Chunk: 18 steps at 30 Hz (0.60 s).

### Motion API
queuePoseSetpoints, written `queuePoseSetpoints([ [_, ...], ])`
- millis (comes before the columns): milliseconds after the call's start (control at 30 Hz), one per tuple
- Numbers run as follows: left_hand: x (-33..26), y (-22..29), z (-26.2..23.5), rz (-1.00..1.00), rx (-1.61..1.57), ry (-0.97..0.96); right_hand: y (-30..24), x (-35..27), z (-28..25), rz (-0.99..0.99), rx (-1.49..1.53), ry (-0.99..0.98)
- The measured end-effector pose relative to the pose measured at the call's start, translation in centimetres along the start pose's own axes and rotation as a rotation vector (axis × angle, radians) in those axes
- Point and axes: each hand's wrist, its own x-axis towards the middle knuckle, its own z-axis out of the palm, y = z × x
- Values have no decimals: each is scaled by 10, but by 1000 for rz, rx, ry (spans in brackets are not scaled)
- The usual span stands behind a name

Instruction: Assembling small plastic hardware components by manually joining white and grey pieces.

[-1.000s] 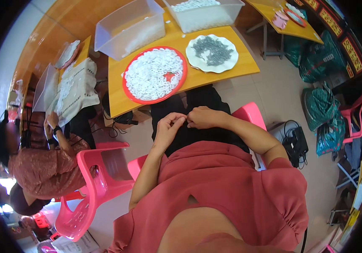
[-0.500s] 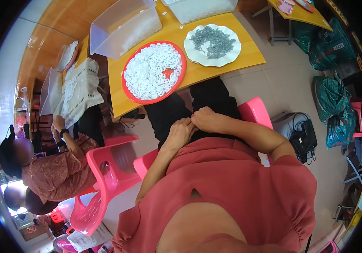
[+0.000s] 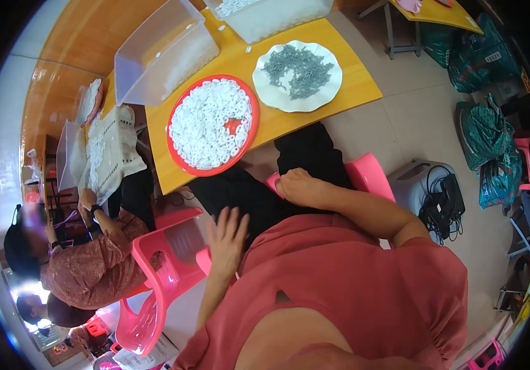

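Note:
My left hand [image 3: 227, 237] is open with fingers spread, held over my lap in black trousers beside the edge of my pink chair [image 3: 373, 176]. My right hand [image 3: 299, 187] rests closed on my lap between my knees; I cannot see anything in it. Beyond my knees stands a yellow table [image 3: 339, 92]. On it sit a red plate [image 3: 179, 155] heaped with small white rings and one red piece, and a white plate [image 3: 265, 92] holding a pile of small grey parts.
Clear plastic tubs [image 3: 157, 49] of white parts stand at the table's far side. To my left a person [image 3: 83, 271] in a patterned top works at another table beside an empty pink chair [image 3: 154, 277]. Green bags [image 3: 487, 132] and a cabled box [image 3: 438, 197] lie on my right.
My two hands were together at my lap and have come apart: the left has opened and moved down-left, the right stays near my knees. The view has shifted closer to the table.

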Motion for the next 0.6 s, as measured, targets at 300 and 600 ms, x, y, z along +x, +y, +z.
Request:
queuePoseSetpoints([
  [300,-90,16,27,-618,-178,265,-19,16,7,105,-8,-312],
  [600,-89,16,15,-700,-377,274,-26,16,-5,16,13,-345],
])
